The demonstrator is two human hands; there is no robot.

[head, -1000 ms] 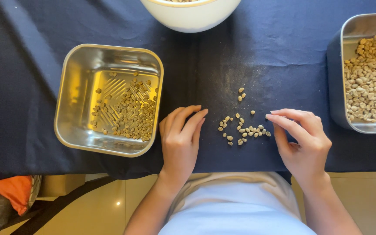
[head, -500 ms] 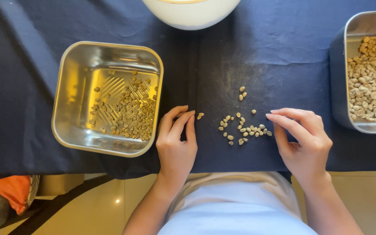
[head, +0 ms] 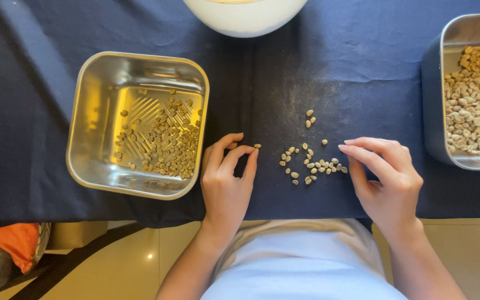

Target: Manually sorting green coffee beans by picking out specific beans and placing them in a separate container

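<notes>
1. A white bowl [head: 244,16] is seen at the top edge, on the dark blue cloth [head: 362,72].
2. An orange fabric item [head: 6,241] is seen at lower left, below the cloth's edge.

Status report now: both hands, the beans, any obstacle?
Left hand curled, fingertips at single bean. Right hand open, fingertips beside loose bean pile on dark cloth. Steel tray left of hands. Nothing between.

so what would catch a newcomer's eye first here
Probably the loose beans scattered on the dark blue cloth, between the left hand and right hand. Next, the two shiny steel trays: the left tray thinly dotted with beans, the right tray heaped with paler ones.
</notes>
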